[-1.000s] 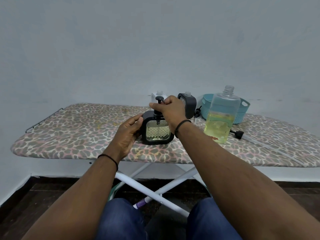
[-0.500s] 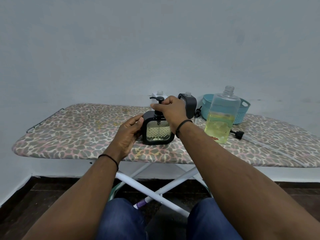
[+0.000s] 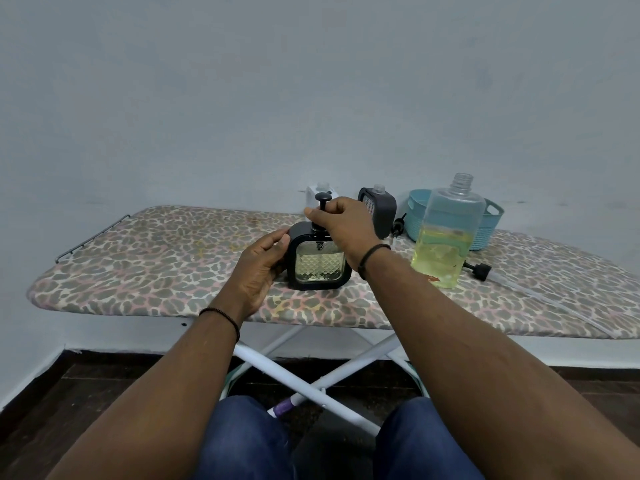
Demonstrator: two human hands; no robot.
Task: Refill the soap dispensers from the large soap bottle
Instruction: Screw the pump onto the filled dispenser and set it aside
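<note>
The black soap dispenser [image 3: 318, 259] stands upright near the front edge of the ironing board [image 3: 156, 268]. The left hand [image 3: 261, 268] grips its left side, fingers curled round the corner. The right hand [image 3: 343, 225] arches over the top, pinching the pump [image 3: 322, 204]. The uncapped large soap bottle [image 3: 446, 233] stands to the right.

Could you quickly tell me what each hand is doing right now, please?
Left hand: grips the side of the black soap dispenser.
Right hand: fingers curled round the dispenser's pump.

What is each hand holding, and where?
Both hold the black square soap dispenser: left hand grips its left side, right hand fingers pinch the pump neck.
</note>
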